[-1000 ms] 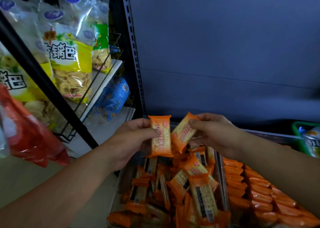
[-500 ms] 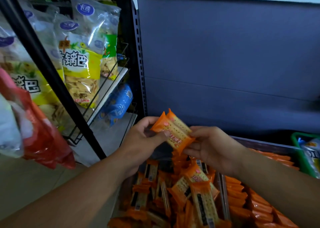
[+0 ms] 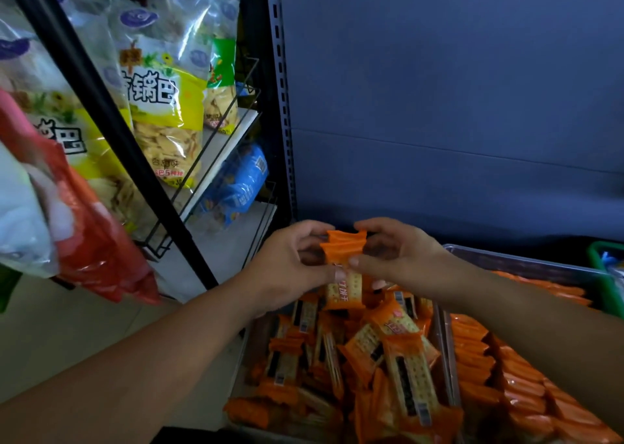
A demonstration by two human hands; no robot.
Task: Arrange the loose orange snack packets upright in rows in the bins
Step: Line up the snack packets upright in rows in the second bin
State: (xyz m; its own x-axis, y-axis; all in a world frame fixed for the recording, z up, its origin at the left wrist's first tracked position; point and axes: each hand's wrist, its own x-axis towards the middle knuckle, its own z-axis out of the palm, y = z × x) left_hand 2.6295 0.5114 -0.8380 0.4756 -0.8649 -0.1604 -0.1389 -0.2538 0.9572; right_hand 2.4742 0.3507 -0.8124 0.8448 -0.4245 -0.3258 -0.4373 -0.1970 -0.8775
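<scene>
The left hand [image 3: 290, 268] and right hand [image 3: 405, 258] meet above the loose pile [image 3: 368, 359]. Each grip pinches the upright orange packets [image 3: 343, 247].

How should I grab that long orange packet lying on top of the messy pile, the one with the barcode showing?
Come from above: the barcode packet lies tilted on top of the loose pile with nothing over it. Pinch its two long edges near the middle. The crimped ends look thin and floppy, so held by one of those it would probably dangle.
</scene>
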